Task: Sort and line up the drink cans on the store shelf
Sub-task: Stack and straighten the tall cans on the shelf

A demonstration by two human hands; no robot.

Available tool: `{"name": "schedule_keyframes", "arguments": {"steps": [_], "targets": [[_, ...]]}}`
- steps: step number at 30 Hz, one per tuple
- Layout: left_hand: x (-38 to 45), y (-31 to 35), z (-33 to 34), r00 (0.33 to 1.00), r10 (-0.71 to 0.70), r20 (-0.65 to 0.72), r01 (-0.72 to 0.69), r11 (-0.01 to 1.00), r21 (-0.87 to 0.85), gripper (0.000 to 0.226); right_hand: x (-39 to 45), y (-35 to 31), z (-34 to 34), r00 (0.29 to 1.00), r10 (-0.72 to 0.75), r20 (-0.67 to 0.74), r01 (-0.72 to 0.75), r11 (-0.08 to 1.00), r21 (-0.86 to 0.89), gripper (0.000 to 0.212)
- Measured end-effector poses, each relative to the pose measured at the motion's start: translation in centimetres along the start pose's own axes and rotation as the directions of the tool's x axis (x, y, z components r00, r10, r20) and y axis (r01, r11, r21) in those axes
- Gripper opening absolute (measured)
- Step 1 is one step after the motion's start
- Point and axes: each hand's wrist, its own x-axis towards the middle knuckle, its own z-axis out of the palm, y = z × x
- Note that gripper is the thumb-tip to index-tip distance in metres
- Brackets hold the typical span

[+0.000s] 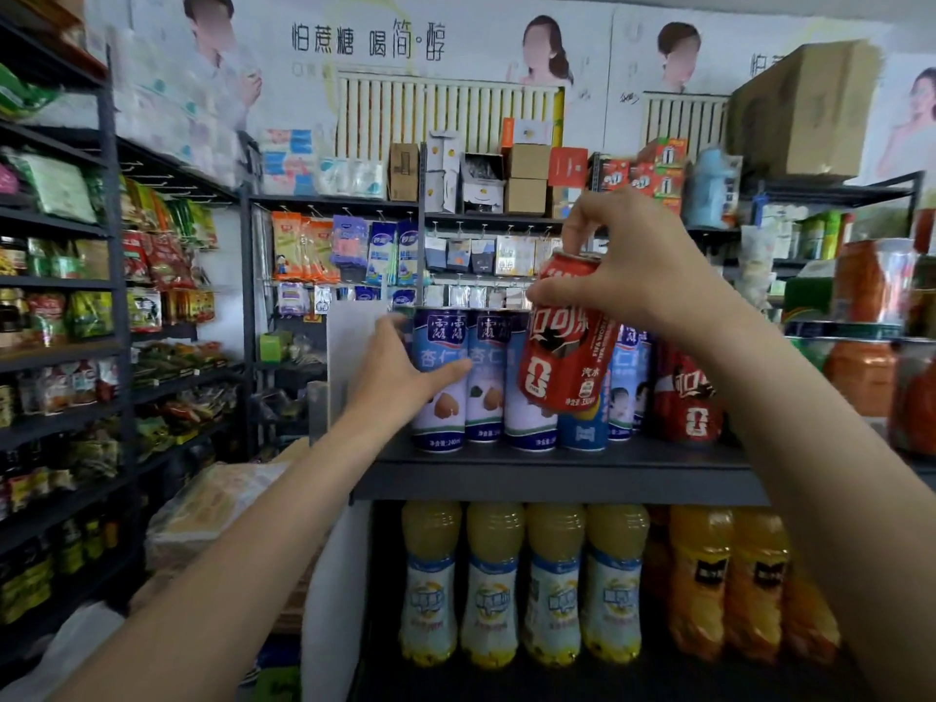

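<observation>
A row of tall blue-and-white almond drink cans (485,377) stands along the front of the dark shelf (557,473). My left hand (400,372) grips the leftmost blue can (440,412), thumb across its front. My right hand (623,276) holds a red cola can (564,357) by its top, lifted and tilted in front of the row. It hides part of two blue cans behind it. Another red cola can (686,397) stands on the shelf at the right end of the row.
Yellow and orange juice bottles (557,585) fill the shelf below. Orange bottles (861,326) stand on the shelf to the right. A white side panel (349,347) borders the can shelf on the left. Snack racks (76,321) line the left aisle.
</observation>
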Motion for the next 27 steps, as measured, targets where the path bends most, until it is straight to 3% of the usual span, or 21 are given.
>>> {"name": "schedule_keyframes", "arguments": {"steps": [3, 5, 7, 13, 18, 22, 27], "targets": [[-1.2, 2.7, -0.1, 0.922, 0.297, -0.247, -0.253, 0.948, 0.195, 0.072, -0.1, 1.2, -1.1, 0.999, 0.007, -0.037, -0.008, 1.0, -0.011, 0.037], [-2.3, 5.0, 0.5, 0.841, 0.478, -0.252, -0.441, 0.877, 0.191, 0.058, -0.2, 2.2, -2.1, 0.998, 0.021, -0.066, -0.022, 1.0, -0.018, 0.039], [-3.1, 6.9, 1.9, 0.807, 0.561, -0.183, -0.534, 0.826, 0.18, 0.054, -0.5, 3.1, -3.3, 0.995, 0.025, -0.098, -0.031, 0.997, -0.068, 0.04], [-4.2, 9.5, 7.4, 0.789, 0.615, 0.001, -0.613, 0.786, 0.075, 0.064, -1.6, 7.7, -4.9, 0.996, 0.091, -0.021, -0.093, 0.987, -0.131, 0.038], [-4.2, 9.7, 11.8, 0.794, 0.591, 0.141, -0.605, 0.747, 0.274, 0.09, -3.4, 11.5, -2.1, 0.988, 0.134, 0.071, -0.128, 0.988, -0.087, 0.039], [-3.6, 9.7, 14.1, 0.742, 0.622, 0.252, -0.662, 0.618, 0.425, 0.099, -4.0, 13.5, 0.4, 0.999, 0.038, 0.02, -0.038, 0.999, 0.008, 0.035], [-3.0, 10.3, 15.1, 0.799, 0.546, 0.251, -0.587, 0.621, 0.519, 0.089, -3.5, 15.1, 0.3, 0.989, -0.111, 0.098, 0.112, 0.994, -0.001, 0.036]]}}
